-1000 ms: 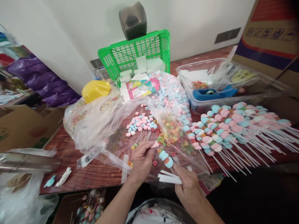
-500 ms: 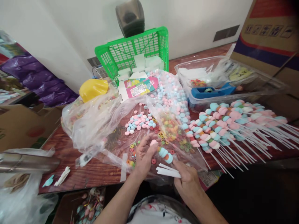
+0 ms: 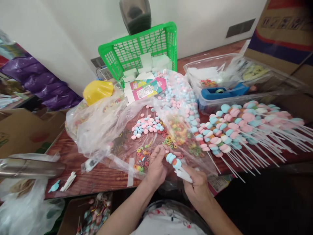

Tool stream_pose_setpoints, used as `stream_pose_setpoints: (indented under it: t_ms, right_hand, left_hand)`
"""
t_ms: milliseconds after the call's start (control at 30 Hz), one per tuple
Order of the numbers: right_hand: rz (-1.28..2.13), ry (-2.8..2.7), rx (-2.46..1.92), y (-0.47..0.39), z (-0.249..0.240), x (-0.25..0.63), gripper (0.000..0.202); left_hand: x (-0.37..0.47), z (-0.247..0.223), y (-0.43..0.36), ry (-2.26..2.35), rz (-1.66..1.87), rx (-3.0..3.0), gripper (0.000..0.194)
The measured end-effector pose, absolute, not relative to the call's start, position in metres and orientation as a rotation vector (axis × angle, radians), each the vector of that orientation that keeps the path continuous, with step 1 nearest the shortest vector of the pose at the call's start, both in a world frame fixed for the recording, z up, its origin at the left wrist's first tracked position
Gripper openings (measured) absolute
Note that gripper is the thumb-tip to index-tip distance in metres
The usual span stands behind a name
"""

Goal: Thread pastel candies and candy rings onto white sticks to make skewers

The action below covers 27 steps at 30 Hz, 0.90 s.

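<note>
A skewer threaded with blue candies and orange rings [image 3: 173,160] lies between my two hands. My right hand [image 3: 197,186] is closed round its lower end, together with several white sticks [image 3: 184,175]. At the skewer's upper left end my left hand [image 3: 157,164] pinches a pink piece, mostly hidden by the fingers. Beyond my hands, loose pink and blue candies [image 3: 146,125] and colourful cereal rings [image 3: 143,158] lie on clear plastic. To the right, many finished-looking candy skewers [image 3: 230,127] are piled with their white sticks pointing toward me.
A green basket [image 3: 137,44] stands at the back, with a yellow bowl [image 3: 97,92] left of it. A clear tub [image 3: 220,101] holds a blue tape dispenser [image 3: 222,92]. A metal flask [image 3: 31,168] lies at left, near white sticks [image 3: 68,181].
My left hand has closed over the pink piece at the skewer's end. My right hand's white sticks have swung closer in line with the skewer. The view has shifted slightly.
</note>
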State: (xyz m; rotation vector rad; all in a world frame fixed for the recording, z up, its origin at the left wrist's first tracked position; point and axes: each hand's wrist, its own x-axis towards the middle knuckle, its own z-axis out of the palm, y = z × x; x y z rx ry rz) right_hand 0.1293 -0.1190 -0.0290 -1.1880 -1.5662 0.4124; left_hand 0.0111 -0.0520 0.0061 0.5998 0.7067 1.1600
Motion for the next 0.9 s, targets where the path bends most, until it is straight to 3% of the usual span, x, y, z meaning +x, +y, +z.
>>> stream_pose_setpoints:
  t_ms: [200,367,500,767,900]
  right_hand:
    - [0.427,-1.701,-1.387,-0.117,-0.027,0.131,0.049]
    - [0.369,-1.761,-1.431,-0.119,-0.033,0.128,0.037]
    - [0.269,-1.749,-1.440,-0.117,-0.036,0.127,0.030]
    - [0.059,-1.879,-1.493,-0.130,-0.011,0.144,0.041]
    - [0.074,-1.894,-1.512,-0.142,-0.011,0.150,0.036]
  left_hand:
    - [0.016,0.015,-0.054,0.740,1.211,0.558,0.021]
    - [0.031,0.017,-0.049,0.765,1.179,0.525,0.035]
    - [0.043,0.013,-0.046,0.732,1.180,0.553,0.035]
    - [0.035,0.019,-0.036,0.623,1.154,0.429,0.039]
    - [0.044,0.017,-0.046,0.577,1.094,0.445,0.037]
